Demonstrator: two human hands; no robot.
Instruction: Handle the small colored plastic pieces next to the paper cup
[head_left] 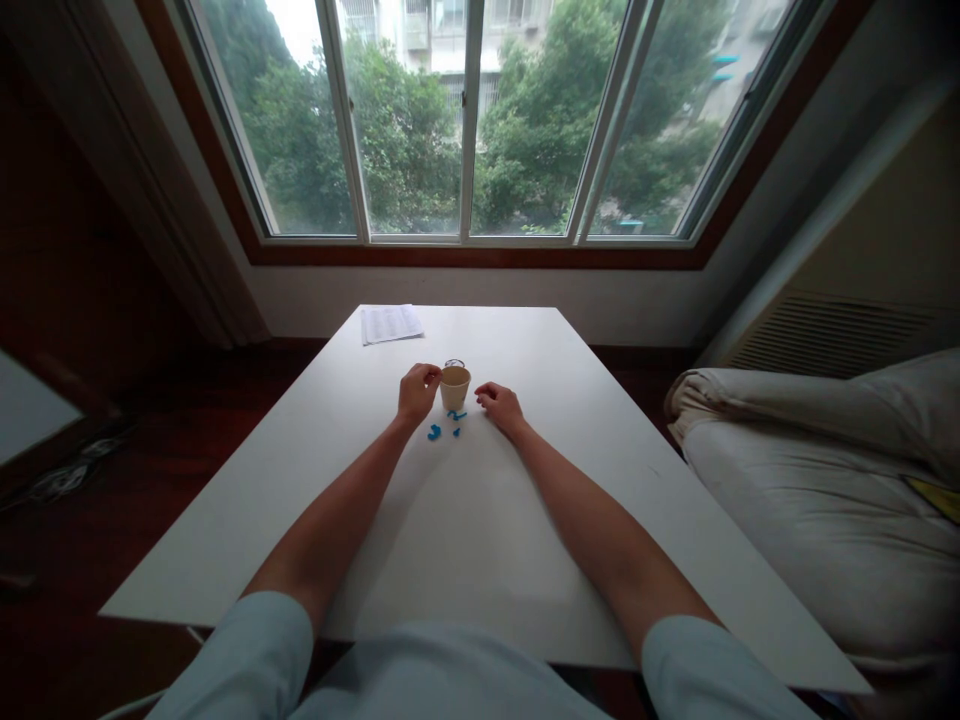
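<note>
A small beige cup (454, 390) stands upright in the middle of the white table (465, 540). My left hand (418, 392) is at its left side, thumb and fingers pinched together right by the rim. What they hold, if anything, is too small to make out. To the right of the cup, a little apart from it, my right hand (501, 404) rests low over the table with loosely curled fingers and a gap at the tips; no object shows in it. Several small blue pieces lie before the cup, among them a larger curved piece (434, 432) and a smaller piece (456, 432).
Just behind the cup sits a dark, thin looped thing (454, 363), partly hidden. Sheets of paper (391, 324) lie at the table's far left corner. A wide window (465, 130) is beyond the table, and a cushioned seat (817, 500) stands along the right side.
</note>
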